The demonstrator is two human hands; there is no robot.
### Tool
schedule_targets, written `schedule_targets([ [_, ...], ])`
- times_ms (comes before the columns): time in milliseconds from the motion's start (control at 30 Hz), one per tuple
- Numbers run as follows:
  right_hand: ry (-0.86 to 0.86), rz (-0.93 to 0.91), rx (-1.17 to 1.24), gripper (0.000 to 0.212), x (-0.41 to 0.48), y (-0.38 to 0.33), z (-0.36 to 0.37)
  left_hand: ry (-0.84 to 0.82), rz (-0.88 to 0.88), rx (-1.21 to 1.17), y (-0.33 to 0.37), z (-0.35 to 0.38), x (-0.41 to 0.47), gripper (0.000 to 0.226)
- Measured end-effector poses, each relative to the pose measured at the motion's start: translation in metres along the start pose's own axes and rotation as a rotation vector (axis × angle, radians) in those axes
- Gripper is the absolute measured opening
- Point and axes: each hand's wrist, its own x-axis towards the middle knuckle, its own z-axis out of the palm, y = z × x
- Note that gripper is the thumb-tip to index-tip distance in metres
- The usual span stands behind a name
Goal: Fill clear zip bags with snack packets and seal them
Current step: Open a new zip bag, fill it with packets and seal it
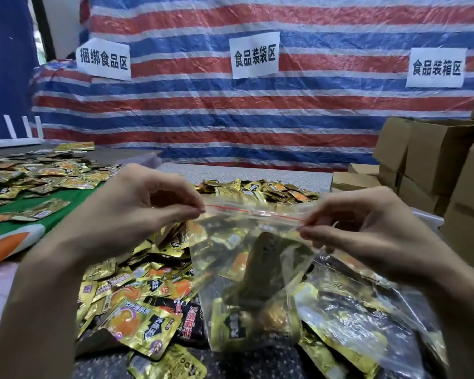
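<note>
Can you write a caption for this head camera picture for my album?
Left hand and right hand pinch the clear zip bag of snack packets.

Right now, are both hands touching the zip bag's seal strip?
Touching. The head view shows the left hand pinching one end of the zip bag at its red-lined seal, and the right hand pinching the other end.

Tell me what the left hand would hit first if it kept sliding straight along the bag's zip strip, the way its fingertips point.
The left hand points rightward along the clear zip bag's red-lined strip. Going straight on, it would most likely meet the right hand, which pinches the strip's other end. Nothing else shows between them.
</note>
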Motion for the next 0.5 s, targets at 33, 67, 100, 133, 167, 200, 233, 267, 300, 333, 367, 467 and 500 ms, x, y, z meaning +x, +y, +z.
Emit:
schedule_targets([
  [33, 0.013, -0.017, 0.017, 0.01, -0.0008, -0.0015, -0.0012, 0.008, 0.006, -0.004, 0.0002, -0.0003, -0.0006, 0.028],
  [67, 0.022, -0.028, 0.014, 0.012, -0.0011, -0.0028, -0.002, 0.011, 0.014, -0.011, 0.0004, 0.0, -0.0008, 0.028],
  [100, 0.015, -0.027, 0.014, 0.013, -0.0012, -0.0033, -0.0021, 0.02, 0.021, -0.022, 0.0014, 0.001, -0.0006, 0.03],
  [133, 0.009, -0.025, 0.011, 0.014, -0.0012, -0.0034, -0.0013, 0.036, 0.027, -0.046, 0.0027, 0.0022, -0.0005, 0.031],
  [167, 0.032, -0.028, -0.008, 0.016, -0.0011, -0.0034, -0.0006, 0.057, 0.032, -0.081, 0.0037, 0.0034, 0.0001, 0.033],
  [200, 0.074, -0.027, -0.031, 0.017, -0.0005, -0.0034, 0.0001, 0.081, 0.037, -0.112, 0.0043, 0.0041, 0.0005, 0.036],
  [233, 0.108, -0.021, -0.034, 0.017, 0.0, -0.0038, 0.0008, 0.106, 0.039, -0.122, 0.005, 0.0047, 0.0008, 0.04],
  [267, 0.128, -0.018, -0.024, 0.016, 0.0002, -0.0044, 0.0014, 0.125, 0.036, -0.114, 0.0054, 0.005, 0.0009, 0.044],
  [300, 0.154, -0.02, -0.023, 0.014, 0.0005, -0.0044, 0.0016, 0.139, 0.032, -0.108, 0.0057, 0.0052, 0.001, 0.044],
  [333, 0.181, -0.021, -0.034, 0.012, 0.0006, -0.0041, 0.0014, 0.148, 0.03, -0.117, 0.0056, 0.0048, 0.0009, 0.042],
  [367, 0.182, -0.014, -0.035, 0.01, 0.0008, -0.0036, 0.0011, 0.146, 0.034, -0.145, 0.0057, 0.0045, 0.0006, 0.038],
  [467, 0.095, 0.042, -0.023, 0.01, 0.0002, 0.0002, 0.0012, 0.117, 0.082, -0.228, 0.0084, 0.0047, -0.0001, 0.028],
  [500, 0.071, 0.073, -0.038, 0.011, 0.0005, 0.0023, -0.0002, 0.116, 0.1, -0.234, 0.0098, 0.0059, 0.0002, 0.027],
])
